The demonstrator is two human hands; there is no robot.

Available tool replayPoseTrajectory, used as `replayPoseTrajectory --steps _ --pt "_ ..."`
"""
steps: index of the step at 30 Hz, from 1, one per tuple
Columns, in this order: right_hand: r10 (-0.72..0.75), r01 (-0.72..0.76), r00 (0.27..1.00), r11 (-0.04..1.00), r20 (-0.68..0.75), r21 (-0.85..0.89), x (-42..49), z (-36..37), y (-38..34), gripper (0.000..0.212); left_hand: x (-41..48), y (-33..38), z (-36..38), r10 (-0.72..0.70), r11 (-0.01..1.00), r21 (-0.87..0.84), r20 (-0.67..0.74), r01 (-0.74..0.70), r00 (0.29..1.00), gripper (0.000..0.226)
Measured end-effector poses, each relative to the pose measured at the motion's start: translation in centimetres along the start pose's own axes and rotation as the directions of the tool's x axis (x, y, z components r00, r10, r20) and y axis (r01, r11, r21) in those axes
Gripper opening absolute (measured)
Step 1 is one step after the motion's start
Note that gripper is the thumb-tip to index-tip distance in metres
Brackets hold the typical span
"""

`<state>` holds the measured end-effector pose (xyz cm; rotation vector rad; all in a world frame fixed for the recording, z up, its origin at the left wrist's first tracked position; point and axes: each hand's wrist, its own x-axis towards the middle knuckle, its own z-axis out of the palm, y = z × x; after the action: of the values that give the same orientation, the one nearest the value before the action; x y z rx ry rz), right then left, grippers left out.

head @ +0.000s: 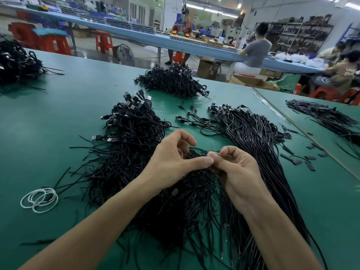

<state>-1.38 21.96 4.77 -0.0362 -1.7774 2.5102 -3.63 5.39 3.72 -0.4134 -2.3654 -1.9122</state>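
We pinch a thin black wire (pixel 201 149) between our left hand (pixel 175 158) and right hand (pixel 236 172), fingers curled and fingertips meeting. The wire sits just above the heap of black USB cables (pixel 175 207), which lies beneath both hands on the green worktop (pixel 58 137).

Two bare hands, left hand (pixel 173 159) and right hand (pixel 238 172), five heaps of black USB cables (pixel 132 137), one bunch of white loops (pixel 39 200), two green tables (pixel 58 117), one floor fan (pixel 124 52)
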Motion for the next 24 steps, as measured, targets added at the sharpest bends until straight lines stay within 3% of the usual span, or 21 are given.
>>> replayPoseTrajectory --steps 6,9,11,13,18,20,24 --pt "-0.104 0.094 0.990 0.989 -0.090 -0.111 0.0 0.3 1.2 0.036 0.2 -0.6 0.0 -0.013 0.928 0.372 0.072 -0.015 0.997 0.030" --pt "-0.124 0.117 0.987 0.990 -0.104 -0.077 0.2 1.0 1.7 0.035 0.0 -0.7 0.1 0.029 0.915 0.401 0.058 -0.050 0.998 0.025" --pt "-0.095 0.090 0.989 0.995 -0.117 -0.043 0.4 1.3 1.7 0.032 -0.1 -0.6 0.1 0.008 0.947 0.320 0.061 -0.027 0.998 0.018" --pt "-0.043 0.043 0.995 0.999 -0.093 0.001 0.5 1.5 1.5 0.025 0.1 -0.2 0.1 -0.074 0.990 0.127 0.103 0.061 0.992 0.008" --pt "0.096 -0.096 0.995 0.994 0.009 0.058 0.6 1.7 1.1 0.022 0.7 0.7 0.2 -0.226 0.902 -0.349 0.123 0.255 0.966 0.031" --pt "0.123 -0.124 0.992 0.992 0.019 0.031 0.6 1.6 1.2 0.021 0.7 0.5 0.1 -0.187 0.915 -0.351 0.066 0.198 0.980 0.031" --pt "0.140 -0.136 0.989 0.987 0.049 -0.086 0.5 0.7 1.5 0.028 0.7 -0.1 -0.4 -0.100 0.954 -0.282 0.024 0.103 0.995 0.006"
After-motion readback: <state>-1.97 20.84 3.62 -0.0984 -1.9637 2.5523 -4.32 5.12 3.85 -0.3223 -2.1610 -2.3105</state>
